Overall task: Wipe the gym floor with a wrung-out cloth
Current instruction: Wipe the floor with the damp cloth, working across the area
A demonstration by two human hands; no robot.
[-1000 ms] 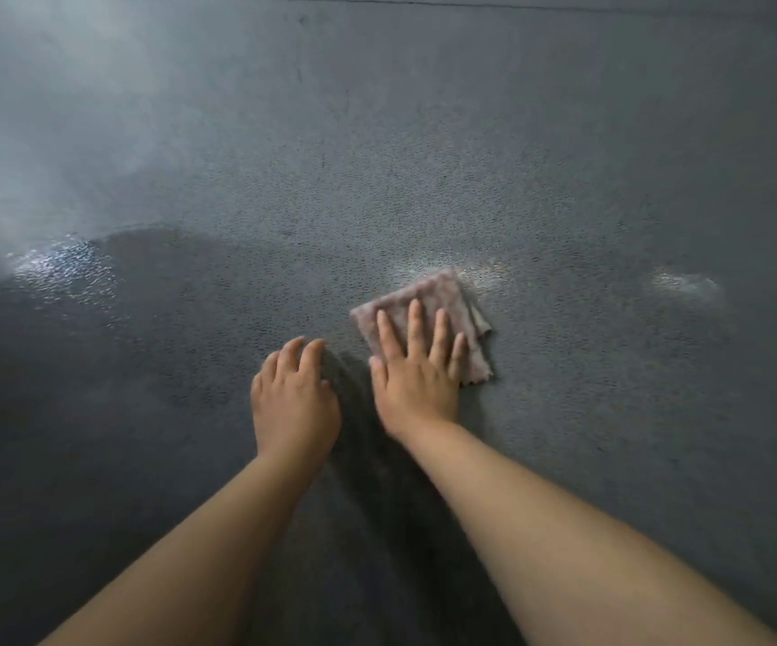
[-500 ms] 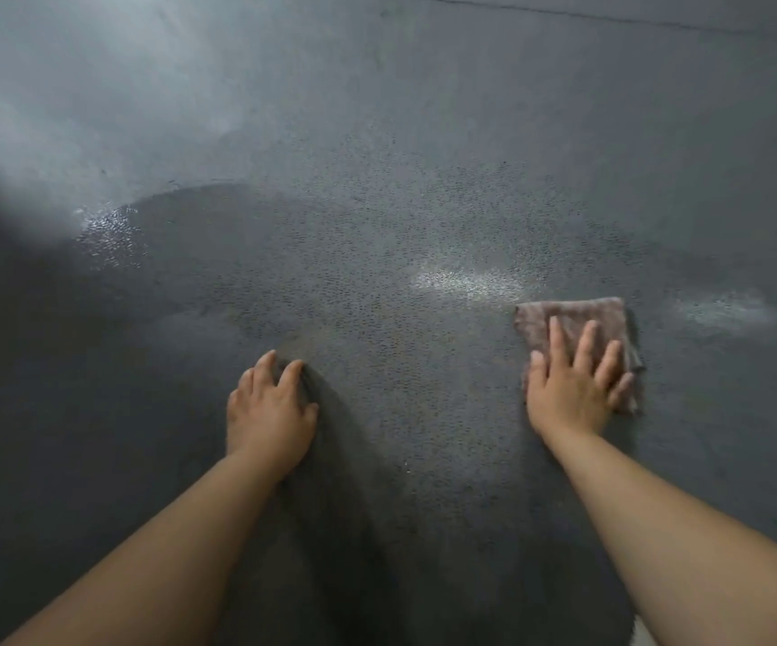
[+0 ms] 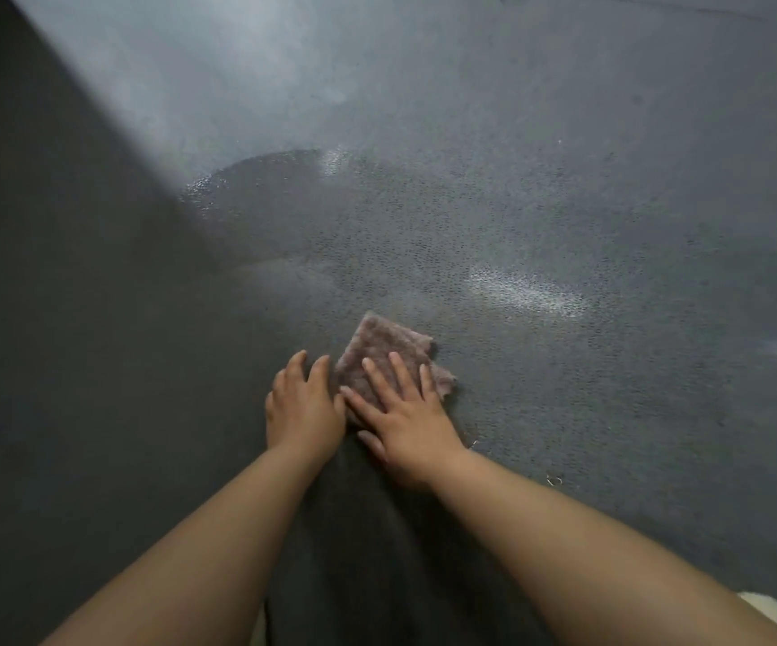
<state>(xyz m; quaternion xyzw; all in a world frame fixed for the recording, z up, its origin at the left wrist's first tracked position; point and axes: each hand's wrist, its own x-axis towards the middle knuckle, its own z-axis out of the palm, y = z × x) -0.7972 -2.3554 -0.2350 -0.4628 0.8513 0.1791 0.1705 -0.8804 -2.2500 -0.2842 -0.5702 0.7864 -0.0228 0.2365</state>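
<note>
left hand (image 3: 303, 403) lay flat on the floor (image 3: 610, 412), fingers spread, holding nothing | right hand (image 3: 400, 412) just beside it, splayed, pressing down the cloth (image 3: 379, 349) | wet sheen (image 3: 524, 291) lay farther out on the floor

Right hand (image 3: 407, 419) on cloth (image 3: 379, 354), left hand (image 3: 302, 407) beside, on floor (image 3: 610, 412)
</note>
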